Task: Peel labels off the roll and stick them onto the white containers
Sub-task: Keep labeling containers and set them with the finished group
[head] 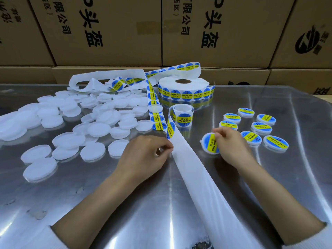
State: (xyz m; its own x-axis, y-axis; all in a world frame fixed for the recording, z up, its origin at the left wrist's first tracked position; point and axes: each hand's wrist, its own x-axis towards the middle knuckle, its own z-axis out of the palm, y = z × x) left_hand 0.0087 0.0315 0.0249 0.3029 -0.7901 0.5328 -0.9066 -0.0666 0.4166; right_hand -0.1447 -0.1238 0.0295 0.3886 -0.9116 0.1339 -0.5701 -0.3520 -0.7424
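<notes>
Brown cardboard cartons (107,31) printed with black characters form a wall along the 12 o'clock edge of the scene. Below them, a reflective metal table (125,203) carries all work items.

At 9 to 10 o'clock on the table lies a loose heap of unlabelled white containers (98,129), flat round discs, several overlapping. The label roll (186,89) lies flat at 12 o'clock, just in front of the cartons, its outer wrap showing blue and yellow round labels. A strip of labels (154,105) runs from the roll toward the centre, looping behind it and crossing the edge of the heap. Bare backing strip (195,171) runs from the centre down toward 6 o'clock, between the two forearms. A small coil of labelled strip (183,115) stands on the table just in front of the roll.

At 2 to 3 o'clock, a group of labelled containers (258,127) lies flat, each one apart from its neighbours.

Left hand (143,155): grip is a pinch of thumb and fingertips on the edge of the backing strip at the centre.

Right hand (231,144): grip is curled, fingertips pinching a blue and yellow label (212,144) lying on a white container (209,144) at the near edge of the labelled group.
</notes>
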